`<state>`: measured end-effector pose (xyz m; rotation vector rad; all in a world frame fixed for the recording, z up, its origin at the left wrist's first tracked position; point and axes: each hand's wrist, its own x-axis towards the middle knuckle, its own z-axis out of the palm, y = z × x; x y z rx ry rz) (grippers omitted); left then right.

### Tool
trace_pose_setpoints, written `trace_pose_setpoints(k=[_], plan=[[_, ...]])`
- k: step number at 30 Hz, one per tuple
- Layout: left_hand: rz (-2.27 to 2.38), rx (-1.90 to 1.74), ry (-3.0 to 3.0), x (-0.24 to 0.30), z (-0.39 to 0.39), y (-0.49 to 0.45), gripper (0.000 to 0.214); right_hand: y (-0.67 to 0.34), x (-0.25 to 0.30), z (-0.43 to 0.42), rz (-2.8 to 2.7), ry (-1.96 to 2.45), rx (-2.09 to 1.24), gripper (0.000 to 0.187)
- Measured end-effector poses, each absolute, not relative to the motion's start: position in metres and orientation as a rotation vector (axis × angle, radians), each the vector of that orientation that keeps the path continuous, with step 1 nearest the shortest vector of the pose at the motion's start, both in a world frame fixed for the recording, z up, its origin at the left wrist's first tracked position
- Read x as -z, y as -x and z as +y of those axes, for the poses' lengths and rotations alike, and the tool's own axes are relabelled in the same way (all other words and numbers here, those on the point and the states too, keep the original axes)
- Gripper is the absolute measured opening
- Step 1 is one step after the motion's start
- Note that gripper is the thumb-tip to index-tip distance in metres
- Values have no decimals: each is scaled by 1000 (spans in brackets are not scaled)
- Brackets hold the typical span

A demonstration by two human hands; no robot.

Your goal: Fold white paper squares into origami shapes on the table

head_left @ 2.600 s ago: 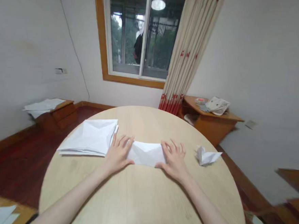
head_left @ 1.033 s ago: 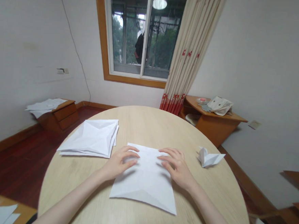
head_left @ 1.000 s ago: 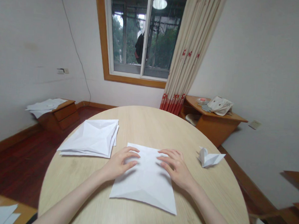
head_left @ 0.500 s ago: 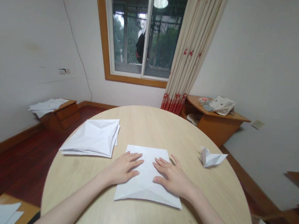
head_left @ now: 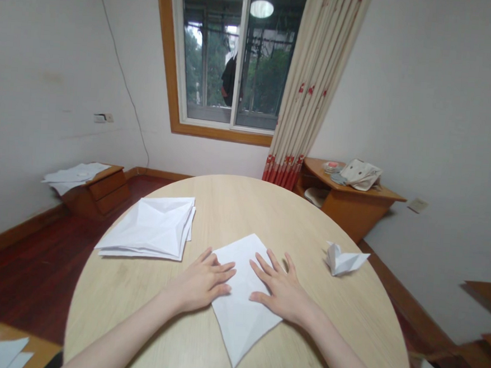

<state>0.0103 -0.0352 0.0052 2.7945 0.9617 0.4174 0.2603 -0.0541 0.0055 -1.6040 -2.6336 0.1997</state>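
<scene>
A white sheet of paper (head_left: 242, 318) with faint creases lies on the round wooden table (head_left: 167, 335), turned so that one corner points towards me. My left hand (head_left: 207, 279) rests on its left side, fingers spread and flat. On the right side lies my right hand (head_left: 276, 287), its fingers also stretched apart on the paper. Neither hand grips anything. Parts of the sheet's left and right edges are hidden under my hands.
To the left on the table is a stack of creased white sheets (head_left: 152, 228). A folded paper figure (head_left: 343, 261) stands near the right edge. Beyond the table are a small drawer cabinet (head_left: 106, 191) with papers and a corner desk (head_left: 349, 205) holding a cloth bag (head_left: 360, 175).
The sheet has turned about an eighth of a turn under my hands, from edge-on to corner towards me. Both hands stay spread on it, shifted only slightly.
</scene>
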Motion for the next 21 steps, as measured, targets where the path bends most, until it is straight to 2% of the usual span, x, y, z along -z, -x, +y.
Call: trace_pose_setpoints(k=[11,21], plan=[[921,-496,-2804,-10,-40,-13,47,-261,2,-47,-2577,1615,-8,67],[820,-387,-2667,-6,-35,-10,58,-265,6,-41,-2468,1537,130,37]])
